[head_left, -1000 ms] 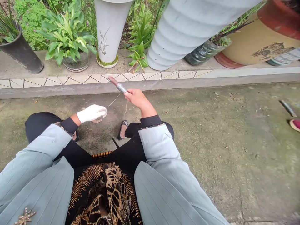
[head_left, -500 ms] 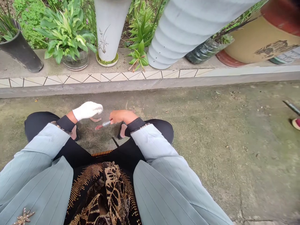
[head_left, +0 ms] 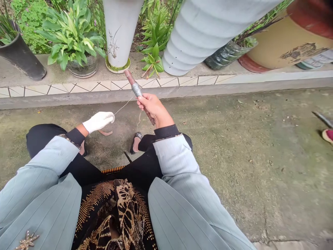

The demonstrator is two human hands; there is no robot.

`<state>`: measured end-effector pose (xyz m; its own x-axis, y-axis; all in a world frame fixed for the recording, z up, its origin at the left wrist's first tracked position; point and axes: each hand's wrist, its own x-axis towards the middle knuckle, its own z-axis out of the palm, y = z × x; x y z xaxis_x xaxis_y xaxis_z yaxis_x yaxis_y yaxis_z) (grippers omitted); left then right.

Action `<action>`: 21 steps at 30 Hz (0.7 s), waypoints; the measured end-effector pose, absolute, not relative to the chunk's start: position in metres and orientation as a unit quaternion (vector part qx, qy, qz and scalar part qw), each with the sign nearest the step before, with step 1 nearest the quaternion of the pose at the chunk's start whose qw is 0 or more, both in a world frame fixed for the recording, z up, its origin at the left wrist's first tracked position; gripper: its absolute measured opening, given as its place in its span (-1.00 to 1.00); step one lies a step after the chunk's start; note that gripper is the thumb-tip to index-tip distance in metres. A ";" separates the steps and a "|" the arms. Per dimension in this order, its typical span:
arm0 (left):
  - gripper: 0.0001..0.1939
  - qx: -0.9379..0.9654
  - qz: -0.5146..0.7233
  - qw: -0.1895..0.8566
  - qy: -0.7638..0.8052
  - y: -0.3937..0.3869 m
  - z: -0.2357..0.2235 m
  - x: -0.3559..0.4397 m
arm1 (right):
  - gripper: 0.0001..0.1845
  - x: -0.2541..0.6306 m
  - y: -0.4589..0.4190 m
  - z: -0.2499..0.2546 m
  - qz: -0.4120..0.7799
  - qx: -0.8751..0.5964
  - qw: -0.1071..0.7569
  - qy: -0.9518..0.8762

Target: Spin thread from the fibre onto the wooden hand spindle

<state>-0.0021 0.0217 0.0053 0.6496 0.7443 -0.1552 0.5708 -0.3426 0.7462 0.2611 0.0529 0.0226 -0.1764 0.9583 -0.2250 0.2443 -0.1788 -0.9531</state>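
My right hand [head_left: 152, 107] is closed around a reddish-brown stick [head_left: 128, 76] that tilts up and to the left. Silvery wire [head_left: 136, 89] is coiled round the stick just beyond my fingers. From the coil a thin strand of the wire [head_left: 124, 106] runs down to my left hand [head_left: 99, 121], which wears a white glove and is closed on the strand's end. Under the gloved hand, a curved pinkish-brown strip [head_left: 106, 133] lies on the ground.
A low tiled ledge [head_left: 156, 83] crosses in front, bearing a white pot [head_left: 119, 38], a leafy plant in a clear pot [head_left: 83, 66], a large ribbed white pot [head_left: 197, 34] and a tan pot [head_left: 270, 45]. At far right lies a dark rod [head_left: 322, 119] near someone's shoe [head_left: 328, 135].
My right hand has swung the stick upward and away from my left hand, turning its tip toward the ledge. A strand of wire now stretches between my hands. The left hand has barely moved.
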 end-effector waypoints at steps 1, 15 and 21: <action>-0.65 0.833 0.091 0.376 0.395 0.020 0.008 0.000 | -0.73 0.261 0.055 0.019 0.501 -0.582 0.315 -0.557; -0.72 0.901 0.028 0.246 0.355 0.012 0.014 -0.005 | -0.77 0.203 0.034 -0.002 0.341 -0.460 -0.261 -0.777; -0.71 0.879 0.027 0.180 0.440 0.033 0.002 -0.020 | -0.88 0.199 0.019 0.010 0.525 -0.272 -0.233 -0.772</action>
<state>-0.0196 0.0334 0.0023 0.6117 0.7832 -0.1113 0.7641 -0.5485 0.3397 0.1990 0.0185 0.0101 -0.7427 0.1755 -0.6462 0.6654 0.3015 -0.6829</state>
